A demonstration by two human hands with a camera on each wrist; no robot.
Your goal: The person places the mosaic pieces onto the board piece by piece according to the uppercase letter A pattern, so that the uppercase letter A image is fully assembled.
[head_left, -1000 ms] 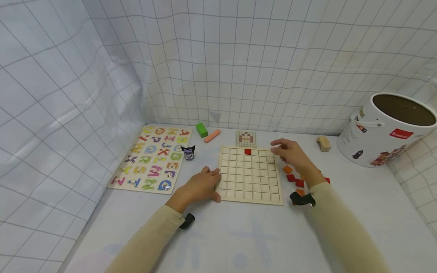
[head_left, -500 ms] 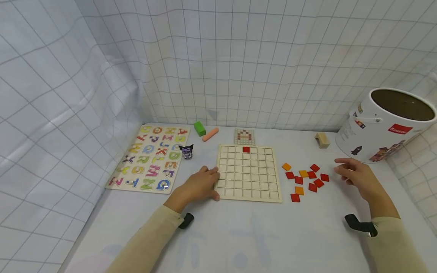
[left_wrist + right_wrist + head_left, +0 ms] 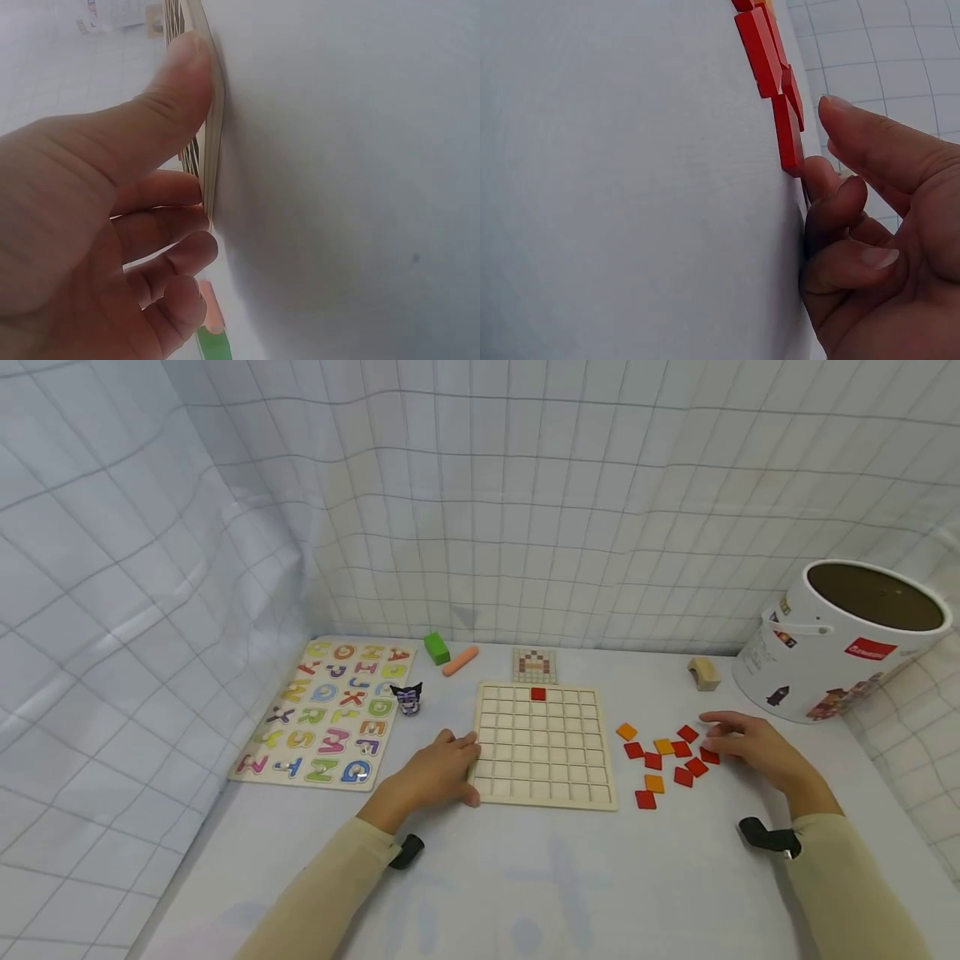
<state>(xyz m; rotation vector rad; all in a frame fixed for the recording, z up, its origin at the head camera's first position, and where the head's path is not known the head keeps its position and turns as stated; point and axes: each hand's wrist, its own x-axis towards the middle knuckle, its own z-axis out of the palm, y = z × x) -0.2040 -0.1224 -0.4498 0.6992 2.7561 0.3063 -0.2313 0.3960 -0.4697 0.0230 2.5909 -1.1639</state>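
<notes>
My left hand (image 3: 438, 771) rests at the left side of a square wooden grid board (image 3: 501, 790), thumb and fingertips against its edge. In the left wrist view the thumb (image 3: 176, 94) lies along the board's rim (image 3: 214, 127). One red tile (image 3: 538, 694) sits in the board's top row. Over the right end of the loose tiles hovers my right hand (image 3: 757, 752), its fingertips right at a red tile (image 3: 710, 756). The right wrist view shows the curled fingers (image 3: 840, 202) beside that tile's end, with another digit raised apart from it.
Several red and orange tiles (image 3: 654, 784) lie right of the board. Behind it is a small pattern card (image 3: 534, 666). An alphabet puzzle (image 3: 322, 718), a small figurine (image 3: 408, 700), a green block (image 3: 437, 648) and an orange stick (image 3: 461, 661) stand left; a wooden arch (image 3: 704, 674) and white bucket (image 3: 825, 652) right.
My right hand has moved from the board's top right corner out to the right, past the tiles, then back left to the rightmost red tile. My left hand has stayed at the board.
</notes>
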